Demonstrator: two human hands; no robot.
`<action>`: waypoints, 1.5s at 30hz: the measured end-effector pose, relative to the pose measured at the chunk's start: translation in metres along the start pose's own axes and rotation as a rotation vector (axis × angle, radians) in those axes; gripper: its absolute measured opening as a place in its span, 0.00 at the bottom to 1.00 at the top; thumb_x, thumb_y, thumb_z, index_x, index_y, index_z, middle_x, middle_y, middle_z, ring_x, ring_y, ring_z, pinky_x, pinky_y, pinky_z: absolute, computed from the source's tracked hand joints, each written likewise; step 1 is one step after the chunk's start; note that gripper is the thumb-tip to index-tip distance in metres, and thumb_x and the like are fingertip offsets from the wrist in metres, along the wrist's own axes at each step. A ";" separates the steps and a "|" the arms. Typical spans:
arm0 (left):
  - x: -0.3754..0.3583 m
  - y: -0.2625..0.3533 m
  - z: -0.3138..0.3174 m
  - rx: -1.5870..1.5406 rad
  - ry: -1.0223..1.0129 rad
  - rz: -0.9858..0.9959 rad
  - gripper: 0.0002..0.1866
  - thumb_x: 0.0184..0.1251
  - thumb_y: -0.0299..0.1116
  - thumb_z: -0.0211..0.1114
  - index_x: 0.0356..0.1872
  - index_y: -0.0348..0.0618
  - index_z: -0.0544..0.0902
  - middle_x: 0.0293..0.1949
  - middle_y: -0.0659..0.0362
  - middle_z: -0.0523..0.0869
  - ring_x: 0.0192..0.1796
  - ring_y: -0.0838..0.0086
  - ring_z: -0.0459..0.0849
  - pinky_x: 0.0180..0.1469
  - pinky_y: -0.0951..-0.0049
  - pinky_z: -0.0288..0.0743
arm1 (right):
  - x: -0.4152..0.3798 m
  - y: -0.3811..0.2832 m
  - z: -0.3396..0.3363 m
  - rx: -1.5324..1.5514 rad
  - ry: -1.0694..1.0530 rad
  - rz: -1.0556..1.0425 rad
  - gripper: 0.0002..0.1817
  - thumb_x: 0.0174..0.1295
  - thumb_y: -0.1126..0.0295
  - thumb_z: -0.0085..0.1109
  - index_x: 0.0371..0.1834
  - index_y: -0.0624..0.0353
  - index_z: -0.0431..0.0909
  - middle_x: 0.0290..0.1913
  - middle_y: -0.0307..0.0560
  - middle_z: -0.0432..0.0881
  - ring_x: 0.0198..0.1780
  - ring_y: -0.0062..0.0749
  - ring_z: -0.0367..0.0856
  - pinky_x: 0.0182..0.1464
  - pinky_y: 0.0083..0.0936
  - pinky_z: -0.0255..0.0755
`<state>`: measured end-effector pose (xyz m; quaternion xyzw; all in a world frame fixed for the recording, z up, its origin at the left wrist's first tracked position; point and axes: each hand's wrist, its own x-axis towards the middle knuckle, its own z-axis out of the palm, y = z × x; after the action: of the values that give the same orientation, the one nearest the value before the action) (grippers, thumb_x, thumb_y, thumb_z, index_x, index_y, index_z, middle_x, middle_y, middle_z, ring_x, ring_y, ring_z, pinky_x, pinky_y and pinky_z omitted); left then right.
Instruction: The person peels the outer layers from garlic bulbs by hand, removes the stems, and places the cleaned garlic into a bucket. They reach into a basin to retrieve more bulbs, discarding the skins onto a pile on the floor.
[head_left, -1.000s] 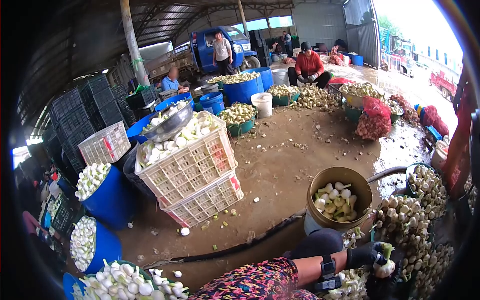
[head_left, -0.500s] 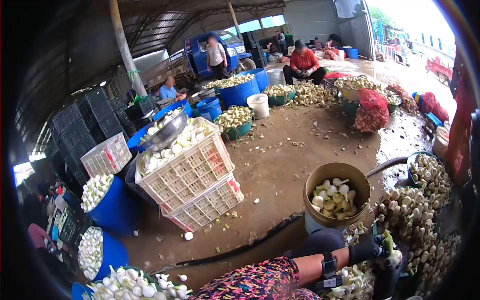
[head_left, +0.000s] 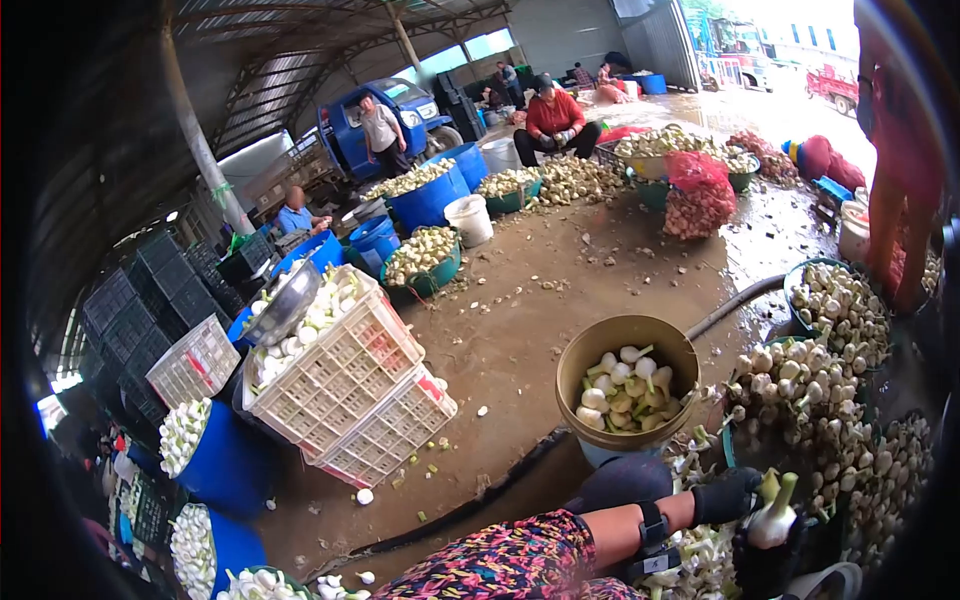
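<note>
Head view shows garlic bulb (head_left: 770,526), illegible wrist label (head_left: 656,564).

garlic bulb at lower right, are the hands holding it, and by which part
The garlic bulb, stem up, appears held around its lower part by the dark-gloved right hand; the left hand is beside it, its exact grip unclear.

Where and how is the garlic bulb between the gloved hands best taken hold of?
Probably by the rounded white body of the garlic bulb, coming from below with a cupped palm. Its thick stem points upward, leaning slightly, so fingers closing around the swollen part should have the steadier hold and leave the stem clear.
</note>
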<state>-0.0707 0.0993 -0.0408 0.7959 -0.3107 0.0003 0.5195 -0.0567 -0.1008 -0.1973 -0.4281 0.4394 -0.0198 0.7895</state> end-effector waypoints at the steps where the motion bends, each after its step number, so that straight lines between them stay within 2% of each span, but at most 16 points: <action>1: 0.005 0.004 0.000 -0.157 -0.038 -0.045 0.11 0.55 0.31 0.59 0.39 0.37 0.76 0.36 0.49 0.79 0.39 0.62 0.77 0.44 0.66 0.70 | 0.018 0.008 -0.008 -0.021 0.145 -0.034 0.11 0.52 0.57 0.62 0.26 0.51 0.76 0.11 0.36 0.62 0.10 0.32 0.61 0.12 0.28 0.53; 3: 0.010 0.009 -0.003 -0.179 -0.080 -0.060 0.15 0.63 0.34 0.58 0.48 0.39 0.75 0.42 0.49 0.81 0.42 0.67 0.78 0.48 0.67 0.71 | 0.028 0.005 -0.018 -0.033 0.288 -0.080 0.10 0.52 0.60 0.63 0.23 0.52 0.76 0.08 0.35 0.60 0.07 0.32 0.59 0.11 0.28 0.50; 8: -0.017 0.051 -0.111 -0.133 0.211 0.024 0.08 0.59 0.35 0.63 0.33 0.41 0.84 0.26 0.55 0.82 0.29 0.72 0.79 0.34 0.70 0.72 | -0.035 -0.041 -0.065 0.199 -0.061 -0.014 0.15 0.53 0.54 0.60 0.35 0.53 0.74 0.25 0.38 0.66 0.23 0.34 0.64 0.26 0.30 0.57; 10: -0.054 0.081 -0.175 0.203 0.363 -0.175 0.12 0.57 0.31 0.63 0.41 0.36 0.81 0.29 0.56 0.82 0.31 0.76 0.79 0.36 0.73 0.73 | -0.078 -0.042 -0.067 0.289 -0.226 0.032 0.19 0.54 0.52 0.59 0.40 0.54 0.73 0.32 0.40 0.68 0.30 0.35 0.66 0.33 0.31 0.59; 12: -0.107 0.072 -0.239 -0.285 0.588 -0.170 0.07 0.56 0.26 0.62 0.36 0.36 0.80 0.30 0.57 0.82 0.34 0.75 0.80 0.38 0.74 0.75 | -0.079 -0.046 -0.095 0.364 -0.403 0.076 0.22 0.54 0.50 0.57 0.45 0.55 0.72 0.39 0.41 0.70 0.36 0.36 0.68 0.39 0.32 0.62; 14: -0.178 0.076 -0.306 0.155 0.783 -0.153 0.07 0.60 0.24 0.58 0.40 0.37 0.75 0.36 0.55 0.81 0.36 0.76 0.79 0.41 0.77 0.76 | -0.111 -0.060 -0.086 0.431 -0.590 0.131 0.26 0.55 0.48 0.56 0.50 0.55 0.71 0.46 0.42 0.72 0.43 0.38 0.71 0.45 0.32 0.65; 16: -0.249 0.094 -0.371 0.016 0.983 -0.056 0.04 0.69 0.29 0.51 0.37 0.38 0.69 0.33 0.56 0.75 0.36 0.74 0.76 0.39 0.73 0.75 | -0.222 -0.080 -0.024 0.488 -0.784 0.195 0.30 0.56 0.46 0.55 0.55 0.56 0.70 0.53 0.43 0.74 0.49 0.39 0.73 0.52 0.33 0.67; 17: -0.288 0.104 -0.413 -0.794 0.941 0.134 0.12 0.72 0.38 0.46 0.35 0.39 0.69 0.32 0.58 0.72 0.35 0.75 0.73 0.36 0.72 0.73 | -0.227 -0.076 -0.016 0.474 -0.812 0.205 0.30 0.56 0.46 0.55 0.55 0.56 0.70 0.53 0.43 0.74 0.49 0.39 0.73 0.52 0.33 0.67; 18: -0.311 0.130 -0.431 -0.236 1.145 0.092 0.20 0.73 0.47 0.43 0.34 0.39 0.71 0.30 0.58 0.74 0.33 0.74 0.74 0.36 0.71 0.72 | -0.233 -0.070 -0.010 0.189 -0.816 -0.094 0.30 0.56 0.45 0.53 0.53 0.56 0.72 0.52 0.43 0.76 0.49 0.37 0.73 0.51 0.32 0.67; 20: -0.353 0.188 -0.465 -0.217 1.325 0.139 0.15 0.71 0.41 0.49 0.34 0.38 0.72 0.27 0.59 0.75 0.26 0.75 0.74 0.30 0.74 0.72 | -0.240 -0.066 -0.002 -0.096 -0.811 -0.398 0.29 0.56 0.44 0.52 0.52 0.56 0.74 0.50 0.42 0.77 0.48 0.36 0.74 0.51 0.31 0.66; 22: -0.388 0.224 -0.492 0.290 1.554 -0.068 0.09 0.65 0.35 0.58 0.36 0.38 0.74 0.24 0.61 0.76 0.19 0.77 0.73 0.22 0.79 0.69 | -0.244 -0.071 0.002 0.441 -1.158 0.333 0.27 0.56 0.44 0.53 0.49 0.55 0.75 0.46 0.41 0.79 0.47 0.36 0.75 0.50 0.30 0.66; 28: -0.493 0.237 -0.522 0.048 1.904 -0.116 0.09 0.62 0.28 0.51 0.42 0.41 0.76 0.25 0.58 0.78 0.18 0.71 0.76 0.16 0.75 0.72 | -0.224 -0.060 0.012 0.330 -1.239 0.307 0.27 0.55 0.44 0.54 0.47 0.54 0.76 0.43 0.41 0.80 0.45 0.36 0.75 0.50 0.31 0.67; 32: -0.500 0.233 -0.527 0.087 1.876 -0.128 0.09 0.61 0.29 0.53 0.42 0.41 0.76 0.24 0.58 0.78 0.17 0.72 0.76 0.20 0.75 0.75 | -0.242 -0.060 0.014 0.297 -1.039 0.131 0.27 0.55 0.44 0.54 0.47 0.54 0.76 0.43 0.41 0.80 0.45 0.36 0.75 0.49 0.31 0.67; 36: -0.458 0.231 -0.539 0.008 1.762 -0.011 0.13 0.56 0.31 0.63 0.42 0.44 0.74 0.21 0.63 0.76 0.17 0.79 0.73 0.18 0.81 0.67 | -0.270 -0.067 0.015 0.374 -1.104 0.333 0.26 0.56 0.44 0.52 0.48 0.52 0.76 0.45 0.41 0.79 0.47 0.36 0.74 0.50 0.33 0.67; 44: -0.229 0.154 -0.452 -0.123 1.036 -0.206 0.14 0.69 0.38 0.48 0.40 0.38 0.76 0.27 0.58 0.80 0.27 0.72 0.80 0.32 0.74 0.77 | -0.271 -0.083 0.011 0.632 -0.998 0.565 0.29 0.59 0.43 0.49 0.56 0.50 0.70 0.53 0.43 0.75 0.53 0.37 0.70 0.54 0.34 0.63; 45: -0.203 0.124 -0.459 -0.485 0.897 -0.345 0.16 0.70 0.36 0.45 0.48 0.35 0.73 0.31 0.55 0.81 0.29 0.72 0.82 0.33 0.72 0.79 | -0.265 -0.085 0.011 0.651 -1.079 0.593 0.28 0.59 0.44 0.49 0.56 0.50 0.70 0.54 0.42 0.75 0.54 0.37 0.70 0.56 0.35 0.61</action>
<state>-0.1477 0.5458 0.2069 0.6143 0.0858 0.1833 0.7627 -0.1824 -0.0393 0.0435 0.0183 0.0557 0.2815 0.9578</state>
